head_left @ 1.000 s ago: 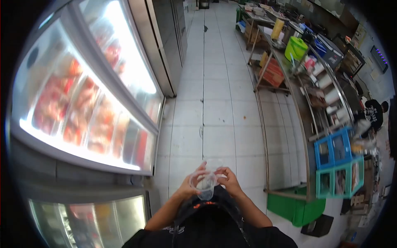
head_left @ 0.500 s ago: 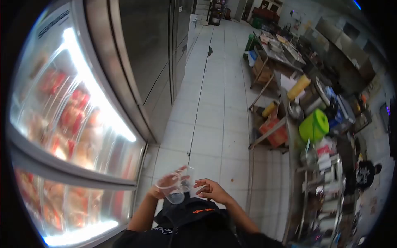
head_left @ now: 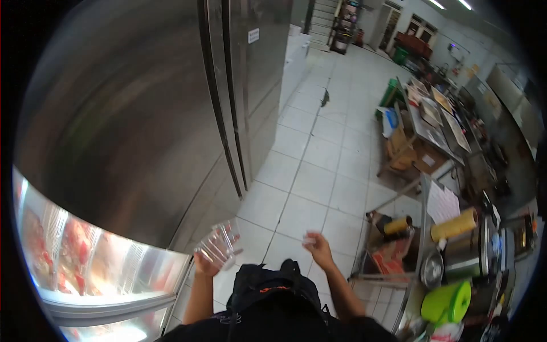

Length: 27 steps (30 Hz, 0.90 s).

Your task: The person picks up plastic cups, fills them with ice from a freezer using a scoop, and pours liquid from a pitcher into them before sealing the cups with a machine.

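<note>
A tall steel cabinet (head_left: 131,119) takes up the upper left of the frame, and the pale tiled floor (head_left: 305,165) runs up through the middle. At lower left, a lit display fridge (head_left: 108,310) shows red and pale packs behind glass. On the right stands a metal desk (head_left: 425,196) bearing a bright green bucket (head_left: 446,302), a yellow roll (head_left: 454,225) and a metal bowl (head_left: 433,269).

Low in the centre are the person's two hands, well apart. The left hand (head_left: 206,265) is closed around a clear plastic container (head_left: 218,246) — perhaps more than one, nested; I cannot tell — held tilted just in front of the cabinet. The right hand (head_left: 318,248) is raised over the floor, its fingers partly curled towards each other; whether they pinch something small is too blurred to tell.

Carrying looks to be the step in hand, and the thin-walled plastic calls for a light, steady grip.
</note>
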Available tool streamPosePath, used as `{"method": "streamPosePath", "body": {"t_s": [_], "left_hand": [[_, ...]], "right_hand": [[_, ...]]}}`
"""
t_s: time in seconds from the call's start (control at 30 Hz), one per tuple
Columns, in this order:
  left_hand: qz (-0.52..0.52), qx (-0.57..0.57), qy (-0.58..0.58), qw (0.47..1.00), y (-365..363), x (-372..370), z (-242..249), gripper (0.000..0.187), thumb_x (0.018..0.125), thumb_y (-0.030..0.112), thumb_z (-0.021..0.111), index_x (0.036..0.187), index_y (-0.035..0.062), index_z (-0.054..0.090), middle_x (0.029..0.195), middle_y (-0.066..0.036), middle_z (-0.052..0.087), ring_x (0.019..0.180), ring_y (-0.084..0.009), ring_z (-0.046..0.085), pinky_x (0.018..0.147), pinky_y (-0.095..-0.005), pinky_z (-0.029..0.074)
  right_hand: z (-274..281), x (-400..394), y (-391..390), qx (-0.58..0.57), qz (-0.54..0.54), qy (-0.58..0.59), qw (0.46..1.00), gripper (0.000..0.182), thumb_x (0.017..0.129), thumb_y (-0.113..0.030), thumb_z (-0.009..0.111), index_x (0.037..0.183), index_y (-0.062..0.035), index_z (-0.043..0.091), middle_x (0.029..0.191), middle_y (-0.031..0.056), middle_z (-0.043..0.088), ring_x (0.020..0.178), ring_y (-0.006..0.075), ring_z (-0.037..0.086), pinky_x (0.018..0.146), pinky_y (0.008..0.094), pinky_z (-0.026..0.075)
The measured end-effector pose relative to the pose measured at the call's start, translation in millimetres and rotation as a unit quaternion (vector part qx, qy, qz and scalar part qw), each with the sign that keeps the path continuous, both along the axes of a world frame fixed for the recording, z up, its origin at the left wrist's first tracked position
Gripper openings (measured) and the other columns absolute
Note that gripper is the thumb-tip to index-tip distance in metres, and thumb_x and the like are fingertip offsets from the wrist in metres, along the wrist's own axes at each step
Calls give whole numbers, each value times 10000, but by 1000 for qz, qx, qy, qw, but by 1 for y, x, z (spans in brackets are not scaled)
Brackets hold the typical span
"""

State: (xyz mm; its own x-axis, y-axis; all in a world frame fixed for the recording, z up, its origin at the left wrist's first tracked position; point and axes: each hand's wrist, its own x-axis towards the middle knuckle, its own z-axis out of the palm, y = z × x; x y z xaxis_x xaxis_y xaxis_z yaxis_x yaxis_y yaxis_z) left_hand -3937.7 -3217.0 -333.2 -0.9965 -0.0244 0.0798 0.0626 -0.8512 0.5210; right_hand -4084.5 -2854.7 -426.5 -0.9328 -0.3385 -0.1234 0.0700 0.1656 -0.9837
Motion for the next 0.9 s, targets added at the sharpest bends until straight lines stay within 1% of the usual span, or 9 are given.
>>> {"method": "streamPosePath", "body": {"t_s": [0.03, 0.17, 0.23, 0.33, 0.4, 0.47, 0.7, 0.83, 0.9], "left_hand": [[11, -26, 11, 1000, 5, -15, 5, 1050, 644, 690, 821, 1508, 225, 449, 1652, -162, 167, 1478, -457, 239, 1097, -692, 338], [70, -58, 33, 995, -5, -65, 16, 1033, 635, 677, 836, 1491, 223, 479, 1647, -168, 189, 1480, -445, 250, 1096, -682, 354], [113, -72, 41, 990, -19, -97, 23, 942, 641, 649, 848, 1429, 222, 557, 1645, -165, 198, 1456, -441, 301, 1097, -665, 367], [174, -124, -176, 961, -41, -149, 40, 886, 658, 610, 857, 1401, 210, 587, 1647, -158, 200, 1427, -437, 348, 1076, -655, 399], [187, -144, -87, 968, -59, -184, 32, 910, 617, 592, 888, 1375, 173, 609, 1650, -186, 162, 1408, -443, 370, 1059, -632, 425], [180, -196, 98, 959, -63, -219, 44, 944, 581, 596, 905, 1362, 150, 618, 1648, -211, 137, 1408, -456, 367, 1063, -619, 425], [67, -384, 143, 910, -123, -336, 132, 967, 512, 577, 943, 1301, 103, 647, 1622, -272, 139, 1405, -504, 351, 1051, -595, 428], [106, -377, 195, 899, -125, -375, 173, 1028, 436, 590, 962, 1271, 68, 664, 1627, -256, 133, 1400, -495, 347, 1069, -605, 356], [104, -371, 210, 898, -122, -399, 180, 1063, 372, 610, 971, 1243, 72, 689, 1634, -246, 119, 1402, -498, 327, 1085, -640, 289]], "right_hand": [[37, -60, -33, -167, 33, -5, 985, 438, 907, -24, 699, 1308, -38, 523, 1120, 71, 672, 1061, 154, 624, 884, 296, 511], [195, -277, -180, -94, 208, 279, 933, 451, 935, -126, 695, 1343, -67, 512, 1155, 66, 672, 1057, 154, 633, 920, 314, 486], [261, -361, -264, -81, 187, 389, 899, 517, 876, -121, 747, 1337, -61, 520, 1150, 61, 673, 1052, 170, 623, 895, 346, 493], [285, -448, -382, -126, 122, 409, 895, 564, 795, -164, 777, 1284, -35, 528, 1186, 126, 660, 1113, 261, 633, 966, 397, 488], [299, -470, -436, -152, 87, 399, 900, 542, 767, -153, 787, 1235, -29, 543, 1171, 139, 659, 1109, 277, 634, 963, 402, 490], [311, -458, -433, -218, 148, 343, 902, 524, 749, -145, 795, 1195, -27, 548, 1157, 148, 654, 1089, 282, 637, 953, 400, 493], [322, -457, -397, -199, 143, 392, 887, 602, 684, -220, 901, 1129, -10, 553, 1022, 124, 650, 927, 263, 646, 834, 385, 513], [290, -484, -285, -191, 104, 360, 907, 722, 630, -257, 962, 1164, 11, 555, 926, 85, 644, 835, 213, 636, 761, 330, 513], [276, -506, -193, -199, 103, 242, 944, 761, 632, -266, 963, 1205, 36, 566, 1026, 101, 651, 908, 221, 634, 813, 364, 518]]}}
